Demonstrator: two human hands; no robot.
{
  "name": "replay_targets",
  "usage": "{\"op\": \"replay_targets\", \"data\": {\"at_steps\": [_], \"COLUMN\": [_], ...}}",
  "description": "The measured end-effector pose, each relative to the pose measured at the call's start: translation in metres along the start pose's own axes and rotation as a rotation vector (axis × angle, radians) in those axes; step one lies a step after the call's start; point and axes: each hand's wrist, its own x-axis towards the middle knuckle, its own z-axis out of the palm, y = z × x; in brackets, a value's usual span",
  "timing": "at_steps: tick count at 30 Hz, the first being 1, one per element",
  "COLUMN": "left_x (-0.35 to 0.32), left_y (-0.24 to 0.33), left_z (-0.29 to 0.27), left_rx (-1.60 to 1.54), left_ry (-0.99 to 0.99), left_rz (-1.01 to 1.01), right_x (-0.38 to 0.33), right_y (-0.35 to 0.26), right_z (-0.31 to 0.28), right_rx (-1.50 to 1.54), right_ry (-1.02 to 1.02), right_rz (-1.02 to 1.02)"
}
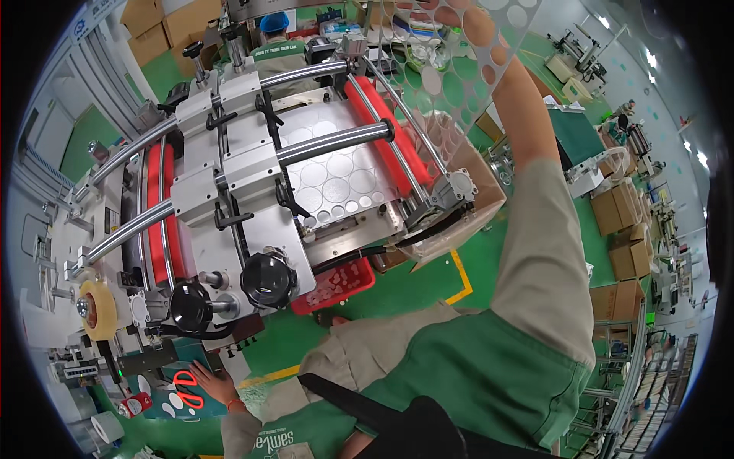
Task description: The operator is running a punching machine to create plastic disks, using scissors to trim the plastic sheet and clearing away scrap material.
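Observation:
My right hand is raised at the top, closed on a thin translucent sheet with round holes; the sheet partly covers the fingers. Low on the left, my left hand lies with fingers stretched on a dark green surface. Close by it are orange-handled scissors and several white round pieces. Between my arms stands a metal machine with steel shafts, red rollers and black knobs. On its bed, a pale sheet shows rows of circles.
Under the machine sits a red bin of small pale pieces. A plastic-lined box stands at its right end. A yellow tape roll is at left. Beyond is another person in a blue cap. Cardboard boxes line the right.

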Motion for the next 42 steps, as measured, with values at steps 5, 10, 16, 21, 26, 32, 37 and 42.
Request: {"op": "replay_targets", "data": {"at_steps": [5, 10, 16, 21, 26, 32, 37, 42], "left_x": [-0.006, -0.005, -0.005, -0.007, -0.004, -0.01, -0.003, -0.006], "left_y": [-0.003, -0.004, -0.005, -0.005, -0.005, -0.008, -0.003, -0.007], "left_z": [0.013, 0.01, 0.013, 0.009, 0.012, 0.012, 0.01, 0.011], "left_rx": [0.013, -0.015, -0.018, -0.014, -0.017, -0.026, -0.061, -0.026], "left_ry": [0.005, 0.03, 0.03, 0.044, 0.055, 0.036, 0.042, 0.032], "left_rz": [-0.015, -0.006, 0.0, -0.005, -0.015, -0.031, 0.009, -0.022], "right_x": [-0.014, -0.045, -0.061, -0.075, -0.086, -0.115, -0.138, -0.128], "right_y": [0.009, 0.055, 0.045, 0.053, 0.169, 0.207, 0.318, 0.242], "right_z": [-0.005, -0.008, -0.005, 0.001, -0.039, 0.051, 0.007, 0.05], "right_rx": [-0.095, -0.065, 0.055, -0.025, -0.523, 0.627, -0.508, 0.488], "right_ry": [0.02, -0.005, -0.181, 0.085, 0.197, 0.0, -0.072, 0.012], "right_rz": [-0.139, -0.014, 0.128, -0.088, 0.073, 0.077, 0.076, 0.517]}}
